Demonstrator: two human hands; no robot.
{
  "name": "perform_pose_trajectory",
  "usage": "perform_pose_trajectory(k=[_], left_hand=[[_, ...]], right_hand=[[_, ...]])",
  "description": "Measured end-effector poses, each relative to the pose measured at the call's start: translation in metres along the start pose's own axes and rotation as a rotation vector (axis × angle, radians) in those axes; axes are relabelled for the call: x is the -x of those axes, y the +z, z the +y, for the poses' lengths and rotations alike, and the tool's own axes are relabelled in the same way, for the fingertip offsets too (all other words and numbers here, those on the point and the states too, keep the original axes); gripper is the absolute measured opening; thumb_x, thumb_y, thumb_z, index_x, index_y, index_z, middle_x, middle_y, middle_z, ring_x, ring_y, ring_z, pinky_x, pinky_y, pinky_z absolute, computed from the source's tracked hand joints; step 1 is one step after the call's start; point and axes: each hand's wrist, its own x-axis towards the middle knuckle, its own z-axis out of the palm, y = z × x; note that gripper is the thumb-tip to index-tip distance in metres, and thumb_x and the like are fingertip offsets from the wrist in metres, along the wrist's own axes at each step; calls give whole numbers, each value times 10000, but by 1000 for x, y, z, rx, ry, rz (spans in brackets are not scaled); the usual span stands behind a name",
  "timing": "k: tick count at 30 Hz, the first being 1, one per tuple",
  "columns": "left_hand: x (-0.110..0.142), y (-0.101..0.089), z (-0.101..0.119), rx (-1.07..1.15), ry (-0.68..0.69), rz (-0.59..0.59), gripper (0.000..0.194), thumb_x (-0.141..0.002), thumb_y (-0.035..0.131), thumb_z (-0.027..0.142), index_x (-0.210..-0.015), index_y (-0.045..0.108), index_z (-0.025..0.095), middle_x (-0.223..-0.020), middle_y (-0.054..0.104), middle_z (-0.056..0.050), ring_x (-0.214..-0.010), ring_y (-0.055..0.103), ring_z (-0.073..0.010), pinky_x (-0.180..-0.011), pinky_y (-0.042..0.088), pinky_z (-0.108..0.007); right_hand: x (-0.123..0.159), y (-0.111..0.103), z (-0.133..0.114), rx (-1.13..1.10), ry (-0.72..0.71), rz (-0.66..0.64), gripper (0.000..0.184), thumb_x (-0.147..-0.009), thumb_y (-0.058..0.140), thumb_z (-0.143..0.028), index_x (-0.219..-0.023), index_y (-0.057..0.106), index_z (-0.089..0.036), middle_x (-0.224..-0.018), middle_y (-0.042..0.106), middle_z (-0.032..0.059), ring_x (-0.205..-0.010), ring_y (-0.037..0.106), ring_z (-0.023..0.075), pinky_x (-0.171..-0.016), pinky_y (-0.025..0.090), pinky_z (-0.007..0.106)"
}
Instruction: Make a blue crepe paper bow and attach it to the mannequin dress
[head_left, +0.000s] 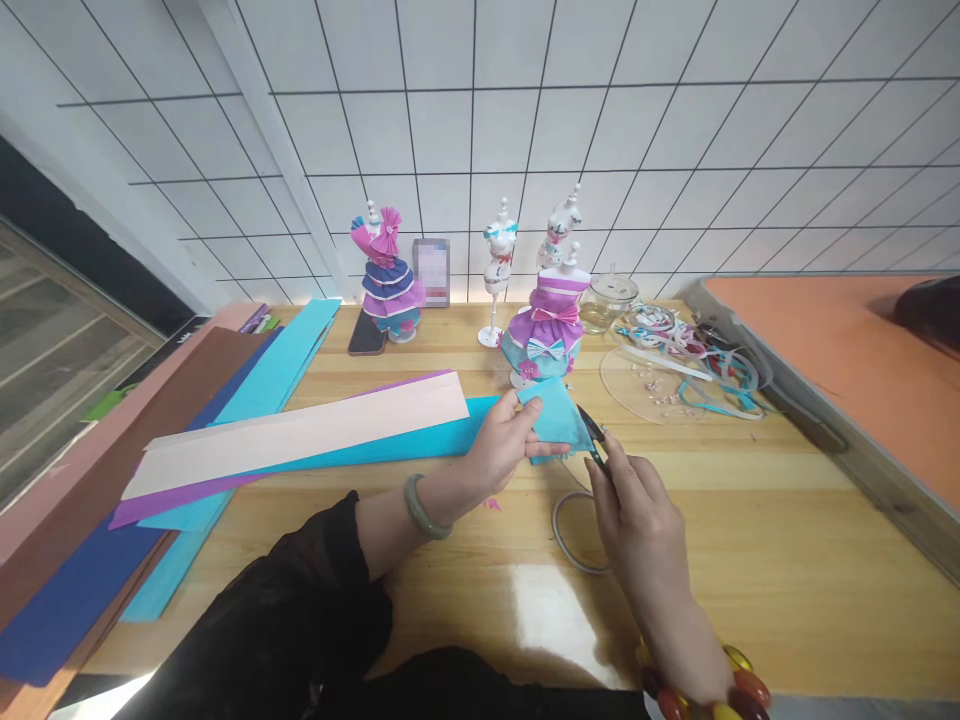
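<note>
Pinched in my left hand (504, 448) is a folded piece of light blue crepe paper (556, 412), held up above the table. My right hand (637, 510) grips small dark-bladed scissors (594, 428), whose blades lie at the right edge of that paper. How far the blades are apart I cannot tell. Just behind the paper stands a mini dress form in a purple and blue paper dress (555, 310). Below my hands a pale ring (564, 540) lies on the table, partly covered by my right hand. Small pink scraps (491, 504) are near my left wrist.
Long crepe paper strips, a pale pink one (315, 430) on top, spread across the left. At the back are another dressed form (388, 280), a bare form (496, 265), a phone (367, 333) and a glass pot (611, 292). Ribbons (731, 375) and beads pile up at right.
</note>
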Motion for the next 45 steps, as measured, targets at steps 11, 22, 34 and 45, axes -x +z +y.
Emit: perform_pose_trajectory(k=[11,22,34,45], left_hand=[[-1,-1,-7,-19,32,-45,327,-730,619,417,-881,475,165,-681,364,71,-494,368,-9,-653,565,-354],[0,0,-7,-40,32,-10,318,-737,614,392,-757,393,165,-649,309,81,-480,343,-7,-625,570,-359],[1,1,-3,-41,23,-33,353,-703,642,424,-875,479,162,-685,370,64,-527,373,-19,-647,563,-337],[11,8,5,-89,-72,13,348,-696,657,413,-716,407,173,-653,345,54,-531,470,-50,-520,505,-221]], right_hand=[[-4,0,0,-12,12,-21,406,-893,450,-253,-1273,430,-111,-783,563,84,-723,575,201,-595,467,294],[-1,2,2,32,-15,-28,402,-898,440,-249,-1276,420,-114,-724,531,55,-636,551,184,-549,446,282],[-5,-3,2,-112,-23,-19,394,-880,473,-220,-1261,423,-135,-756,527,60,-687,546,187,-594,466,299],[-2,-1,7,-123,-36,-44,500,-879,423,-189,-1362,298,-164,-801,535,77,-739,546,206,-619,488,338]])
